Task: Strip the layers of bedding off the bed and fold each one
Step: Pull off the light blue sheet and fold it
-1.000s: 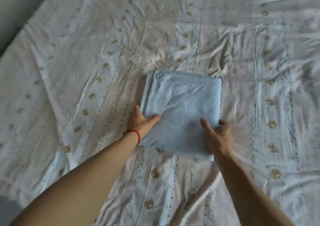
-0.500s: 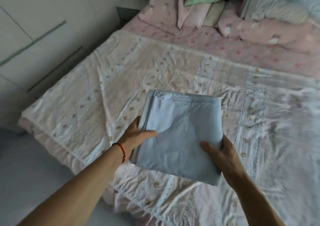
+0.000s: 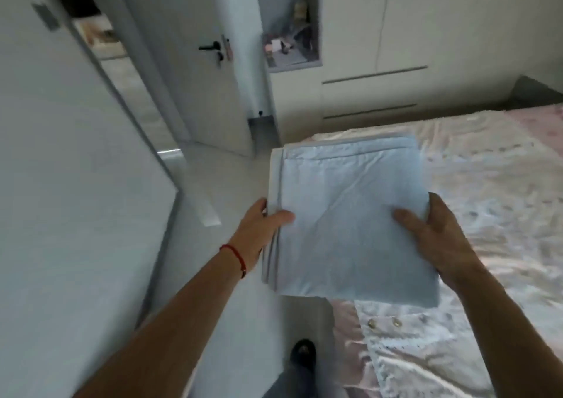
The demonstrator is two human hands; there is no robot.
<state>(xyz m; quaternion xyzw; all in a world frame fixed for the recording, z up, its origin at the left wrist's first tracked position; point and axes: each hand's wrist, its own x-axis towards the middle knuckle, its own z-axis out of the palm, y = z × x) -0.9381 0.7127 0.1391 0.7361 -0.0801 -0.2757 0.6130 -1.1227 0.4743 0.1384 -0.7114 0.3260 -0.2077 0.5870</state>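
1. The folded blue sheet [image 3: 350, 227] is a flat, squared bundle held in the air, partly over the near corner of the bed [image 3: 487, 214] and partly over the floor [image 3: 219, 291] beside it. It touches neither.
2. The left hand [image 3: 259, 230] grips the sheet's left edge, where the stacked layers show as thin lines: thumb on top, fingers underneath. Pinching there likely stops the layers from sliding apart.
3. The right hand [image 3: 438, 239] grips the opposite edge the same way, thumb lying across the top. With a grip on both sides the bundle stays level and keeps its folds.
4. A red cord [image 3: 236, 256] circles the left wrist, just below the sheet's left edge.
5. Under and to the right of the sheet, the bed carries a white dotted cover [image 3: 426, 352], rumpled and not yet folded, over a pink layer [image 3: 533, 129] beyond it. By my reckoning this sheet is finished and other layers remain.
6. Left of the sheet, across the floor, stands a door [image 3: 195, 62] with a dark handle; beyond the sheet are pale cabinet fronts [image 3: 411, 47]. The frame is motion-blurred, so the contents of the wall niche cannot be made out.
7. Below the sheet, a dark shoe [image 3: 301, 356] stands on the floor beside the bed.
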